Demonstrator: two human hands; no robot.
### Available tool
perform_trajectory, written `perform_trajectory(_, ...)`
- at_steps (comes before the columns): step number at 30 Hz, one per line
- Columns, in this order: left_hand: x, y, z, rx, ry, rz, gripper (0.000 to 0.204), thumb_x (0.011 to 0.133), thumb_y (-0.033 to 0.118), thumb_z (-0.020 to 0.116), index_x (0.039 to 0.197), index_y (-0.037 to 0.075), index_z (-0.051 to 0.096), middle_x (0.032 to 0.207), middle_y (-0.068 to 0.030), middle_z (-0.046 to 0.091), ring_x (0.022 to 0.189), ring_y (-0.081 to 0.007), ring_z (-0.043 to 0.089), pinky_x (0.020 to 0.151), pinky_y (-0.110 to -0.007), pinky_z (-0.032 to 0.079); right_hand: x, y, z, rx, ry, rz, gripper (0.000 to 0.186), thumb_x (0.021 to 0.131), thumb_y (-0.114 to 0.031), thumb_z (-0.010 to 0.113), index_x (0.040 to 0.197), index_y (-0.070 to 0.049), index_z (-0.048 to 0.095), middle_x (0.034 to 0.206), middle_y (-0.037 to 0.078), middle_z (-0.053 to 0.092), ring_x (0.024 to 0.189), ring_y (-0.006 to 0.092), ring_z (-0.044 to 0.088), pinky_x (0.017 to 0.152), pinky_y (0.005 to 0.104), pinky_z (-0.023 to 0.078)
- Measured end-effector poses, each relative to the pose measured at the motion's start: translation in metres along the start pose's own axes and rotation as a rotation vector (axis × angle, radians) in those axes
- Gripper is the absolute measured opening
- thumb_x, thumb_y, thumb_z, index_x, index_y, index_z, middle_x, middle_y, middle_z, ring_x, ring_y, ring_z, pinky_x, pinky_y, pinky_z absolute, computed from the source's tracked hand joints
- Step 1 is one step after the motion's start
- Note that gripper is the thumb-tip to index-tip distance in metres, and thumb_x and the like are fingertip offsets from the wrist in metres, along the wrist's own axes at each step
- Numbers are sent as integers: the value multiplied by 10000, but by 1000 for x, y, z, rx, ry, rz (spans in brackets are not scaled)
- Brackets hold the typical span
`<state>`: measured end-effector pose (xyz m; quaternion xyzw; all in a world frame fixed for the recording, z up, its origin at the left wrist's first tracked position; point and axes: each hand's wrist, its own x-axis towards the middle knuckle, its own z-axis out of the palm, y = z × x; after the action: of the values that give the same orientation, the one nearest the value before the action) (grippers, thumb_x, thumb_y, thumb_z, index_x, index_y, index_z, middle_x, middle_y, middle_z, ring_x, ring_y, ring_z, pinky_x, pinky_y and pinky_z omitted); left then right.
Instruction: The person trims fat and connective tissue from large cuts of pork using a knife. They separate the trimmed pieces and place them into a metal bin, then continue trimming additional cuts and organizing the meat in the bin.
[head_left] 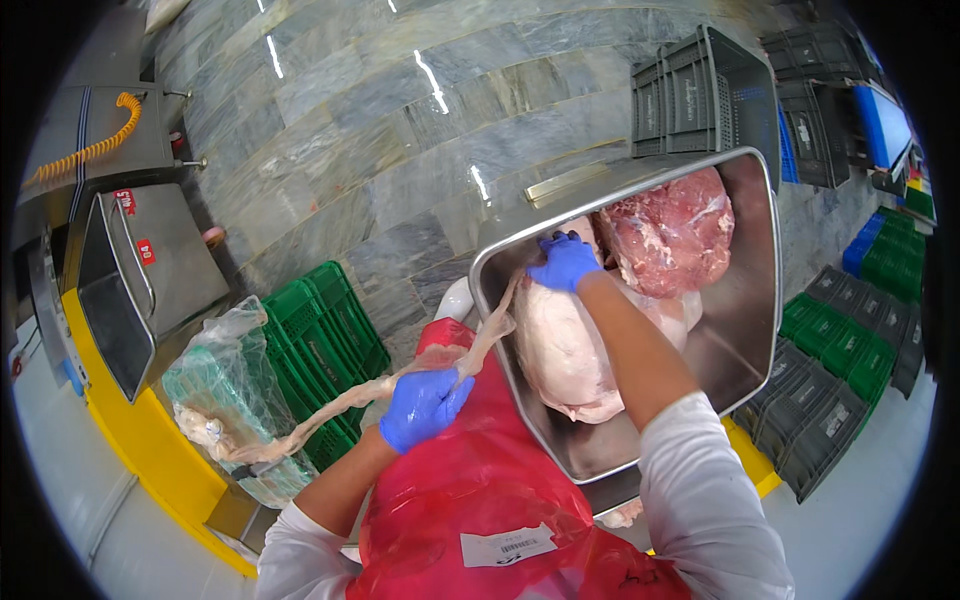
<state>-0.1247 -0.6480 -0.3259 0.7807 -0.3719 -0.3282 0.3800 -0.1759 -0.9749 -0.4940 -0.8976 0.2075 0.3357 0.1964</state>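
Observation:
My blue-gloved left hand (425, 408) is closed on a long, translucent pinkish strip (340, 405), which trails left onto a clear plastic-wrapped green bundle (225, 370) and rises right to the rim of a steel bin (775, 260). Inside that bin lies a large pale piece of meat (565, 360), with a red piece (672, 232) behind it to the right. My right hand (565, 262), also gloved, grips the upper end of the pale piece, fingertips curled down near the strip's end. A red plastic apron or sheet (450, 480) spreads below my hands.
Green crates (330, 310) stand left of me. A steel container (170, 260) rests by a yellow frame (150, 450) at far left, under a coiled orange hose (125, 130). Grey crates (665, 100) sit behind the bin; green and grey crate stacks (840, 350) line the right. Tiled floor (360, 150) lies ahead.

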Motion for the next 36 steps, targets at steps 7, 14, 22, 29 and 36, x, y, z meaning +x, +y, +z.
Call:
perform_trajectory(7,-11,-15,-2,-165,10,-188,267,981,162,691,759,30,622,672,-195,580,555,-357,547,536,-440,427,100,-23,40,-193,-682,92,288,885,-439,667,968,-218,833,898,35,796,912,186,754,1090,474,443)
perform_trajectory(14,-3,-4,-7,-315,132,-198,318,1024,163,649,757,3,584,626,-148,487,527,-232,443,523,-389,391,116,33,83,-224,-403,-78,429,897,-433,642,1170,-130,774,1128,103,761,1054,264,729,1028,436,516)
perform_trajectory(22,-25,53,-59,-484,-7,-207,283,998,142,657,744,23,622,598,-76,522,525,-182,464,517,-374,385,-71,34,-42,-203,-290,72,457,905,-411,538,1181,-120,757,1263,182,722,1143,359,702,1016,475,532)
perform_trajectory(29,-46,92,-79,-374,-291,-5,279,972,137,690,726,23,622,604,-115,459,521,-183,437,502,-368,379,-250,61,-6,-11,-41,58,194,871,-276,620,944,-135,731,1002,156,742,906,386,716,851,520,552)
perform_trajectory(36,-25,60,-96,-131,-39,-293,337,1036,223,632,810,-26,655,602,-106,539,548,-154,490,546,-343,416,-266,24,43,-162,111,-82,140,851,-136,612,911,-164,736,961,73,712,914,292,699,860,450,454)
